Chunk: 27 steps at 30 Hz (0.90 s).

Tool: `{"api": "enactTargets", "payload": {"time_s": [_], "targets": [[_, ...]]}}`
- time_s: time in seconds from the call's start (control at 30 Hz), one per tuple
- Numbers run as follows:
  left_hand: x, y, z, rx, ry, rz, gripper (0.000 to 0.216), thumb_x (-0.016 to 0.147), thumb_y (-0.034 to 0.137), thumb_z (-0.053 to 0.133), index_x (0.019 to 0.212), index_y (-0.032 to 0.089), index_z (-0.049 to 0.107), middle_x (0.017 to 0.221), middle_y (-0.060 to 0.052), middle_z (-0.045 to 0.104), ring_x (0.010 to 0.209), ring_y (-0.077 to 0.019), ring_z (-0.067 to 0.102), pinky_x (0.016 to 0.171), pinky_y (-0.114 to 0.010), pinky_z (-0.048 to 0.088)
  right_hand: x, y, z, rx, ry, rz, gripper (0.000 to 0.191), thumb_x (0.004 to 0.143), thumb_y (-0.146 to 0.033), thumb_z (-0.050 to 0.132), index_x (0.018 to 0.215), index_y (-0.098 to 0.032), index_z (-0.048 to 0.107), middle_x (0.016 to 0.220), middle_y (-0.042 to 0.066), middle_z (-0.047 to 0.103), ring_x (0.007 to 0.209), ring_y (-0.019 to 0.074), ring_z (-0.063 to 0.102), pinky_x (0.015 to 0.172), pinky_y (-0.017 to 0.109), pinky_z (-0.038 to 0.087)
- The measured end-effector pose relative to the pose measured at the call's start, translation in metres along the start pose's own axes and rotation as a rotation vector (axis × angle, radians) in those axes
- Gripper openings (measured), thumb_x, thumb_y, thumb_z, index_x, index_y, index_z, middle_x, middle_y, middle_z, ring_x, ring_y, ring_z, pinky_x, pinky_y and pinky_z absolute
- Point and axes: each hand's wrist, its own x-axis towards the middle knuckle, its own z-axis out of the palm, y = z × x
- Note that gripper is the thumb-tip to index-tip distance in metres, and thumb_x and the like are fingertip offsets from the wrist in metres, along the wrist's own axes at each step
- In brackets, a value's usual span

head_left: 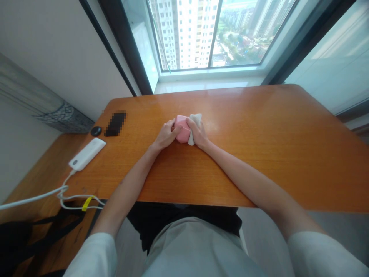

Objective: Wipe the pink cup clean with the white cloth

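Observation:
A small pink box-like object with angled edges is between my two hands, over the middle of the wooden table. My left hand grips its left side, thumb across the front face. On its right side, my right hand presses a white cloth or tissue against it, the thumb reaching onto the pink surface. Part of the cloth sticks out above and below that hand. What the pink object is exactly, and whether it touches the tabletop, I cannot tell.
Toward the left table edge lie a white power bank with a white cable, a small round black object and a blurred dark rectangular item. A window stands behind the table. A curtain hangs at the left.

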Motion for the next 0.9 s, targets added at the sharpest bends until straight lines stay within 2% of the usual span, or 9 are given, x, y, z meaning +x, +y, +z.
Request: {"api": "enactTargets", "payload": {"time_s": [0.1,0.23,0.33,0.43,0.53,0.63,0.73,0.83,0.9], "targets": [[-0.001,0.000,-0.001,-0.076,-0.023,-0.027,0.102,0.105,0.108,0.042,0.118,0.017,0.087,0.117,-0.016,0.089,0.114,-0.0360,0.084,0.105,-0.045,0.067,-0.002,0.000,0.001,-0.011,-0.012,0.013,0.075,0.090,-0.098,0.075,0.075,-0.028,0.056,0.069,-0.003,0.052,0.069,0.0164,0.050,0.063,0.033,0.044],[0.000,-0.006,0.002,-0.177,-0.075,-0.048,0.098,0.114,0.100,0.034,0.107,0.017,0.087,0.107,-0.013,0.090,0.105,-0.0340,0.086,0.100,-0.047,0.069,-0.007,-0.005,0.003,-0.002,-0.023,0.030,0.072,0.091,-0.095,0.076,0.074,-0.028,0.056,0.066,-0.002,0.053,0.067,0.0176,0.053,0.062,0.034,0.047],[0.000,-0.011,0.006,-0.180,0.011,0.024,0.093,0.115,0.098,0.039,0.131,0.019,0.087,0.136,-0.018,0.090,0.134,-0.0389,0.084,0.122,-0.055,0.066,-0.008,-0.008,0.004,0.023,-0.006,0.045,0.070,0.091,-0.093,0.078,0.075,-0.028,0.056,0.067,-0.002,0.052,0.068,0.0178,0.052,0.063,0.034,0.047],[0.000,-0.016,0.007,-0.131,0.095,0.198,0.101,0.113,0.101,0.041,0.168,0.022,0.069,0.179,-0.022,0.067,0.167,-0.0417,0.066,0.144,-0.062,0.050,-0.006,-0.008,0.002,0.037,-0.010,0.066,0.067,0.090,-0.090,0.080,0.078,-0.028,0.056,0.069,-0.003,0.053,0.069,0.0177,0.051,0.063,0.033,0.045],[0.000,-0.024,0.003,-0.013,0.004,0.386,0.123,0.098,0.110,0.061,0.188,0.028,0.044,0.194,-0.023,0.048,0.178,-0.0459,0.053,0.148,-0.065,0.045,-0.002,-0.004,0.001,0.061,0.026,0.076,0.064,0.090,-0.087,0.080,0.080,-0.028,0.056,0.073,-0.003,0.054,0.072,0.0175,0.051,0.066,0.033,0.044],[0.001,-0.033,0.001,0.117,-0.066,0.480,0.148,0.075,0.105,0.093,0.192,0.035,0.034,0.197,-0.023,0.041,0.184,-0.0514,0.042,0.149,-0.072,0.043,0.005,0.002,-0.001,0.136,0.064,0.137,0.065,0.087,-0.088,0.081,0.085,-0.028,0.057,0.077,-0.003,0.055,0.074,0.0174,0.053,0.069,0.033,0.048],[0.001,-0.036,0.003,0.191,-0.069,0.485,0.142,0.079,0.087,0.104,0.191,0.036,0.033,0.196,-0.021,0.041,0.184,-0.0499,0.043,0.148,-0.073,0.044,0.010,0.006,-0.002,0.197,0.067,0.196,0.067,0.084,-0.090,0.083,0.085,-0.029,0.055,0.079,-0.004,0.054,0.074,0.0171,0.052,0.071,0.033,0.050],[0.000,-0.032,0.003,0.246,-0.045,0.452,0.128,0.084,0.072,0.107,0.187,0.032,0.041,0.189,-0.021,0.051,0.178,-0.0483,0.051,0.148,-0.069,0.047,0.013,0.008,-0.002,0.201,0.066,0.203,0.070,0.084,-0.093,0.083,0.083,-0.029,0.054,0.079,-0.003,0.054,0.074,0.0171,0.051,0.070,0.033,0.048],[-0.002,-0.026,0.003,0.246,-0.015,0.448,0.125,0.081,0.070,0.109,0.182,0.030,0.048,0.182,-0.020,0.058,0.172,-0.0485,0.058,0.147,-0.067,0.048,0.014,0.010,-0.003,0.182,0.061,0.190,0.072,0.085,-0.096,0.081,0.083,-0.029,0.054,0.080,-0.003,0.054,0.074,0.0177,0.050,0.070,0.034,0.047]]}}
